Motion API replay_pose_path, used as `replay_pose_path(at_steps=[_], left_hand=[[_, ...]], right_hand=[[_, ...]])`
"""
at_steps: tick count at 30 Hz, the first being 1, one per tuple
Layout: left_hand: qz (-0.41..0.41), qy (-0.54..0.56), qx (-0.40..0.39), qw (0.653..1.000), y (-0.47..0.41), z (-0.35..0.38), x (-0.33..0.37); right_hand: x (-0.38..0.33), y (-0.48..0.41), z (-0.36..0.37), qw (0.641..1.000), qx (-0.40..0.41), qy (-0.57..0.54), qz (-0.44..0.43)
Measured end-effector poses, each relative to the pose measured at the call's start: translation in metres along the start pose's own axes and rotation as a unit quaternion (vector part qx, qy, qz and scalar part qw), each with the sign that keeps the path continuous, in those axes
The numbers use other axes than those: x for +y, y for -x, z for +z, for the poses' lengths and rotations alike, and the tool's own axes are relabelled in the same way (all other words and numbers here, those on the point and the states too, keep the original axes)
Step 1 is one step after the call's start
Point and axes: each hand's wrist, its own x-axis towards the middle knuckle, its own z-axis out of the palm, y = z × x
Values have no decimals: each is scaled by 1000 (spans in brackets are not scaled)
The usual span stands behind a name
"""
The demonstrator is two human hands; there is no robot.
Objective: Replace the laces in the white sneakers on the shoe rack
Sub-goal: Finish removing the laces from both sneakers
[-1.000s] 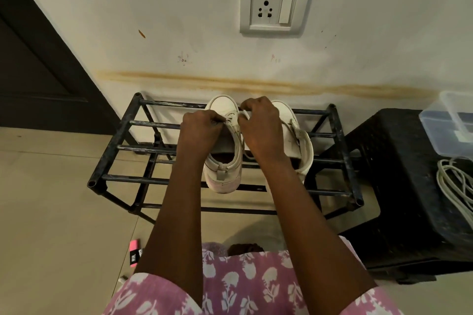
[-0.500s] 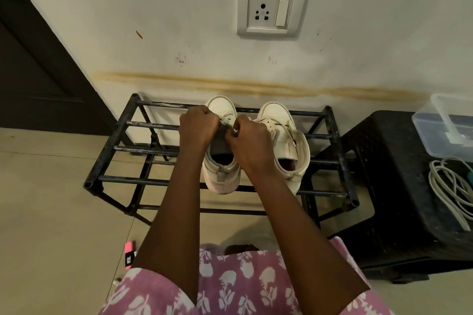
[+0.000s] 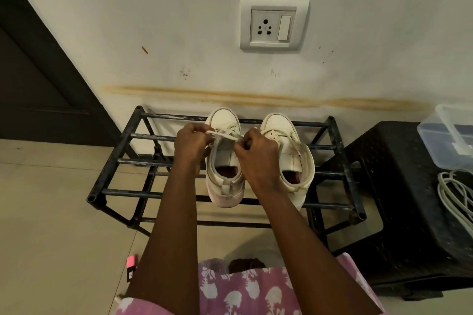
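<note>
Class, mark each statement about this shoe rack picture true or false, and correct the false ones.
1. The left hand and right hand both pinch the lace of the left sneaker. True.
2. The right sneaker stands on the floor. False: it stands on the rack.
3. A plug sits in the wall socket. False: the socket is empty.
4. A white cable lies on the black stool. True.
</note>
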Motion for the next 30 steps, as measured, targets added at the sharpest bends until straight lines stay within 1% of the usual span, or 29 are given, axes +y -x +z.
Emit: replay_pose_path(at_steps=[1, 2, 4, 5, 7, 8, 9, 10, 13, 15, 20, 22, 24, 26, 28, 30], left_hand=[[61, -63, 5, 996, 0, 0, 1], [130, -132, 11, 983, 2, -1, 3], [246, -247, -2, 937, 8, -2, 9], [280, -282, -26, 917, 9, -2, 10], [296, -342, -67, 889, 13, 1, 12], [292, -363, -80, 881, 14, 3, 12], [283, -371, -88, 880, 13, 4, 10], [278, -379, -85, 879, 11, 5, 9], [299, -429, -58, 851, 4, 7, 7], [306, -421, -45, 853, 1, 7, 4], [337, -332, 0, 881, 4, 4, 0], [333, -289, 23, 897, 6, 3, 1], [321, -227, 65, 917, 9, -1, 4], [294, -170, 126, 932, 5, -9, 6], [246, -126, 180, 944, -3, -17, 2], [194, -114, 200, 954, -8, -22, -2]], right_hand=[[0, 0, -1, 1000, 0, 2, -5], [1, -1, -1, 1000, -1, 7, -11], [1, -2, -2, 1000, -8, 17, -17], [1, -2, -2, 1000, -11, 20, -17], [-1, -3, -3, 999, -18, 21, -17], [-2, -2, -3, 999, -20, 21, -18], [-2, -2, -4, 999, -21, 20, -19], [-2, -1, -4, 999, -21, 20, -21], [-2, -1, -4, 999, -19, 25, -23], [-2, -2, -4, 999, -15, 29, -17], [-2, -1, -2, 999, -6, 33, -14], [-2, -1, -1, 999, -2, 34, -11], [-1, -1, -1, 999, 4, 33, -8], [-1, -1, -1, 999, 6, 36, -11], [-1, -1, 0, 999, 9, 39, -16], [-1, -1, 1, 999, 12, 41, -17]])
